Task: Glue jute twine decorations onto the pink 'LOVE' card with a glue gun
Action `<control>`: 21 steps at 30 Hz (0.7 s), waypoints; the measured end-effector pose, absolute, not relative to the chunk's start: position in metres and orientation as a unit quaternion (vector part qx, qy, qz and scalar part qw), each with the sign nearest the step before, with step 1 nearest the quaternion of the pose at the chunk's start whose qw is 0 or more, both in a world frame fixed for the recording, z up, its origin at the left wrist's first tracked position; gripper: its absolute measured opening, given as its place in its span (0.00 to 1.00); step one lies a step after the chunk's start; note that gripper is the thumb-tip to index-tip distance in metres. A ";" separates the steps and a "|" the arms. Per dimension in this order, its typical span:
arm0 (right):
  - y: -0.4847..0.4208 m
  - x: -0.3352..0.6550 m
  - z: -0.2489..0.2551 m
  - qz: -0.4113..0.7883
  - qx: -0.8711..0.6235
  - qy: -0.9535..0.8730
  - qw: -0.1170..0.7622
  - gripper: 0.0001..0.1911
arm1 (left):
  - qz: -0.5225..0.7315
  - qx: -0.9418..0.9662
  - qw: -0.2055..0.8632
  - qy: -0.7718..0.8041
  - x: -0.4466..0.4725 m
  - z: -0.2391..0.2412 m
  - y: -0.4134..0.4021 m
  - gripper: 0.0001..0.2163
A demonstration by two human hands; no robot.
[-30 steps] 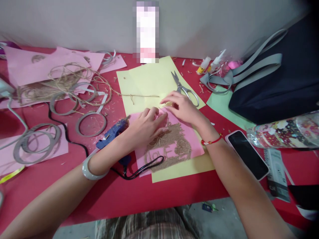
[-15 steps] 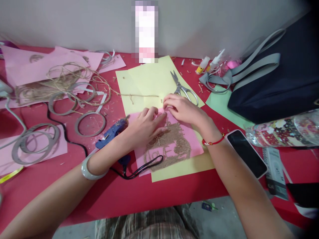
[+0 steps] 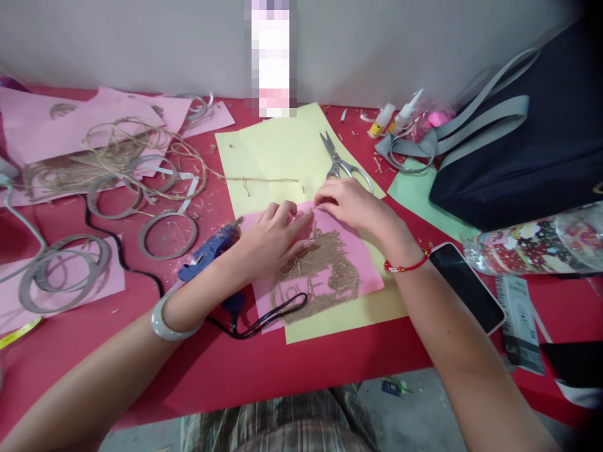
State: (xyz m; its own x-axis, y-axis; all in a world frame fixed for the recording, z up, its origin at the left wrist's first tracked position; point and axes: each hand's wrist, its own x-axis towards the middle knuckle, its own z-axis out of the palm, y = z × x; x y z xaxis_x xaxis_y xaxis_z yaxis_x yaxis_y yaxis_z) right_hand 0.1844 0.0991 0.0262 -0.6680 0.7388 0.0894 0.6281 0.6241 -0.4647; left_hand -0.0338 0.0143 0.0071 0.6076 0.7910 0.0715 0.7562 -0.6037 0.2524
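A pink sheet (image 3: 362,260) covered with glued brown twine shapes lies on a yellow sheet (image 3: 277,150) on the red table (image 3: 264,370). My left hand (image 3: 273,238) rests on the pink sheet's upper left part, fingers stretched forward and pressing down. My right hand (image 3: 351,204) is at the sheet's top edge, its fingertips pinched together on a small piece of twine that I can barely see. A blue glue gun (image 3: 210,251) lies just left of my left hand, its black cord looping below the pink sheet. Scissors (image 3: 342,164) lie on the yellow sheet just behind my right hand.
A tangle of twine (image 3: 122,150) and grey card rings (image 3: 167,233) lie at the left on pink paper. A phone (image 3: 471,285), a patterned bottle (image 3: 532,245) and a dark bag (image 3: 527,150) sit at the right. Glue bottles (image 3: 393,119) stand near the wall.
My right hand has drawn in from open fingers over the yellow sheet to a pinch at the pink sheet's top edge. My left hand stays pressed on the sheet.
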 end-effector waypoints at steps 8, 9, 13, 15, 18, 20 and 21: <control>0.095 0.183 0.035 0.243 -0.423 -0.858 0.159 0.09 | 0.097 0.888 0.129 0.431 -0.035 0.009 0.015 0.25; 0.095 0.183 0.035 0.249 -0.424 -0.856 0.161 0.09 | 0.103 0.887 0.134 0.431 -0.036 0.009 0.015 0.25; 0.094 0.182 0.034 0.272 -0.438 -0.840 0.167 0.06 | 0.127 0.881 0.145 0.432 -0.036 0.010 0.015 0.23; 0.094 0.183 0.035 0.278 -0.439 -0.838 0.167 0.05 | 0.134 0.880 0.147 0.432 -0.036 0.010 0.015 0.24; 0.094 0.183 0.035 0.280 -0.431 -0.842 0.164 0.04 | 0.135 0.879 0.138 0.437 -0.035 0.009 0.016 0.27; 0.095 0.183 0.035 0.277 -0.428 -0.845 0.161 0.04 | 0.123 0.882 0.115 0.441 -0.033 0.007 0.017 0.29; 0.095 0.183 0.035 0.275 -0.428 -0.846 0.159 0.05 | 0.115 0.883 0.103 0.442 -0.032 0.006 0.017 0.30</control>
State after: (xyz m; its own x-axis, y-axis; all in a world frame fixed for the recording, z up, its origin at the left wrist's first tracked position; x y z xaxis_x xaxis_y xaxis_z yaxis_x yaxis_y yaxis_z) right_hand 0.1827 0.0948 0.0348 -0.5835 0.8114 0.0336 0.6371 0.4829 -0.6008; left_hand -0.0318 0.0173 0.0055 0.5822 0.8052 0.1128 0.7578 -0.5876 0.2835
